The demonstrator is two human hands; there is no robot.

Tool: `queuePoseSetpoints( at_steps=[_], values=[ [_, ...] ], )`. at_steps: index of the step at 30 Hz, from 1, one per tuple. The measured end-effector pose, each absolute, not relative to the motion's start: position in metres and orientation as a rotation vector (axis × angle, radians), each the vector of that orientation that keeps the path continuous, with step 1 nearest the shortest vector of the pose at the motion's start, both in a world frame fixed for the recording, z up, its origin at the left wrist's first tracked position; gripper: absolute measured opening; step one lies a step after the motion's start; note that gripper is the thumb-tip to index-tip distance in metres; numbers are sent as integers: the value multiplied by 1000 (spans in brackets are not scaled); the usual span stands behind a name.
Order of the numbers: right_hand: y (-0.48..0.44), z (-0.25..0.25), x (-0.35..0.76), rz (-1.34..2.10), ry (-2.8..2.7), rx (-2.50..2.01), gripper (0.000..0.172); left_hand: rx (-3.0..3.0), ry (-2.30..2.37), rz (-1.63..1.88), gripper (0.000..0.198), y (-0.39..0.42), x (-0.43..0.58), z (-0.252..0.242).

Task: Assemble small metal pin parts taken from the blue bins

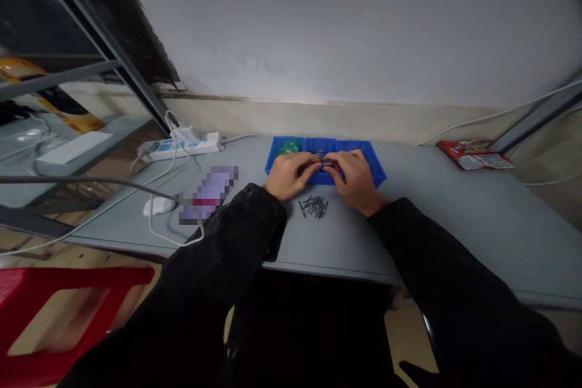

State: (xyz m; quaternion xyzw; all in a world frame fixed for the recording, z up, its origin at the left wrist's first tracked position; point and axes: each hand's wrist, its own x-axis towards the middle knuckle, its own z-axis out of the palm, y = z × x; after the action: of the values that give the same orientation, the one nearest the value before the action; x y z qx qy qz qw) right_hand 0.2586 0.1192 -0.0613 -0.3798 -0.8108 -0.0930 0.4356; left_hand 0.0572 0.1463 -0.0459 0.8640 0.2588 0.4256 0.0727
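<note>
My left hand (288, 174) and my right hand (354, 177) meet over the front of a blue three-compartment tray (375, 171), fingertips pinched close together. Between them shows a thin metal piece (326, 163), too small to tell its exact kind. More slim metal pieces (319, 153) show just behind my fingers, in the middle compartment. The left compartment holds green items (290, 146), partly wrapped in clear plastic. On the table just in front of the tray lies a loose pile of short, dark metal pins or screws (313, 206). My hands hide part of the tray.
Left on the grey table (436, 224) are a power strip (186, 147) with plugs and white cables, a blurred-out phone (210, 194) and a white case (159, 205). A red packet (475, 156) lies back right. A red stool (77, 279) stands lower left.
</note>
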Motion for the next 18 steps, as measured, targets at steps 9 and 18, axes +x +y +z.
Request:
queuePoseSetpoints(
  at_steps=[9,18],
  values=[
    [122,-59,260,-320,-1997,-985,25,2624,790,1278,23,148,57,-45],
    [131,-61,270,-380,-1818,-1064,18,2557,871,1358,24,155,51,-40]
  ],
)
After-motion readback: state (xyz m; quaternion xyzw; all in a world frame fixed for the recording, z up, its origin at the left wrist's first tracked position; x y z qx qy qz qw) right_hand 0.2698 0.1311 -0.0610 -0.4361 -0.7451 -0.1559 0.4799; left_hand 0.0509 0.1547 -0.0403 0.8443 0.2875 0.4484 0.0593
